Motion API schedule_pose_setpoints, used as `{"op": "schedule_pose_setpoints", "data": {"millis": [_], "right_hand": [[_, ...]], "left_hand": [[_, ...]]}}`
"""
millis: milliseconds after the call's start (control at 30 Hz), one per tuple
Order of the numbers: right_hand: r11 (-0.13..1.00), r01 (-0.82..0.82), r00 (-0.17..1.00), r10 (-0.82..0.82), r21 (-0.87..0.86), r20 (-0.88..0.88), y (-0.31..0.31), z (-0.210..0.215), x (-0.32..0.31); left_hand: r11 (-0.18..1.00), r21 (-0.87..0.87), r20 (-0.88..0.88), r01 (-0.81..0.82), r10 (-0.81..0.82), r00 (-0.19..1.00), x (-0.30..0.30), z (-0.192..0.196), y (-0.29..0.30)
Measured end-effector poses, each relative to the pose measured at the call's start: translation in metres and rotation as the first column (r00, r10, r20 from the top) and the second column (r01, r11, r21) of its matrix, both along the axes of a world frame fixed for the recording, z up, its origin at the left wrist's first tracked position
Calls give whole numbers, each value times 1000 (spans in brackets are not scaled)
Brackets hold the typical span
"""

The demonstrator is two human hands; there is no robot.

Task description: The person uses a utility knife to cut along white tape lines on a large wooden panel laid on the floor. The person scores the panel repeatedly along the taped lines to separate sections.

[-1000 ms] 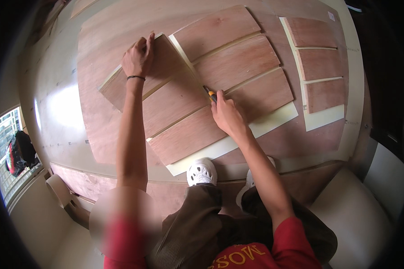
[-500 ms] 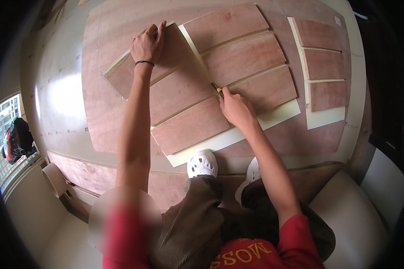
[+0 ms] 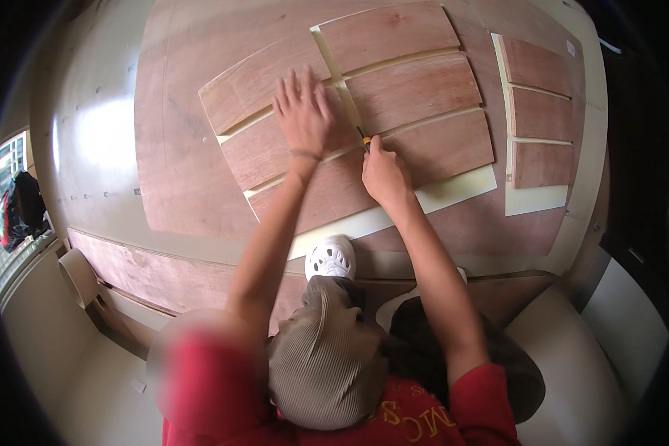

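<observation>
- Left hand (image 3: 305, 111): fingers spread, palm pressed flat on a reddish-brown veneer sheet (image 3: 290, 149), holding it against the large plywood board (image 3: 178, 171) beneath.
- Right hand (image 3: 383, 175): closed in a fist around a small cutter with a yellow-and-black tip (image 3: 365, 139); the tip touches the pale seam just beside the left hand.
- A pale straight strip (image 3: 342, 78) runs up from the cutter tip between the veneer pieces, its lower part under the left hand.
- Veneer pieces lie in rows on a cream backing sheet (image 3: 453, 195); three smaller pieces (image 3: 539, 111) sit apart at right.
- No containers in view.
- White shoe (image 3: 331, 256) rests at the board's near edge.
- Red and black bag (image 3: 15, 212) far left.
</observation>
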State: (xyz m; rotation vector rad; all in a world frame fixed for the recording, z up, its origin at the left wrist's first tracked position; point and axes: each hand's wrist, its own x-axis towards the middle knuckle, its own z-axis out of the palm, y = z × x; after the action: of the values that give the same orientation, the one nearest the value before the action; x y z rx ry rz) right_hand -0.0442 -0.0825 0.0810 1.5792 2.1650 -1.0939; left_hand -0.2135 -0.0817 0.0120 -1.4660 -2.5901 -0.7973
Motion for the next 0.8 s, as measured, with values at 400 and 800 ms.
{"op": "schedule_pose_setpoints", "data": {"millis": [400,800], "right_hand": [[999,28,1000,-29,46,7,-14,-3,-9],[994,11,999,-7,112,-32,-27,-8,7]], "left_hand": [[946,-323,94,15,17,995,60,8,-54],[963,-268,97,18,8,995,64,5,-54]]}}
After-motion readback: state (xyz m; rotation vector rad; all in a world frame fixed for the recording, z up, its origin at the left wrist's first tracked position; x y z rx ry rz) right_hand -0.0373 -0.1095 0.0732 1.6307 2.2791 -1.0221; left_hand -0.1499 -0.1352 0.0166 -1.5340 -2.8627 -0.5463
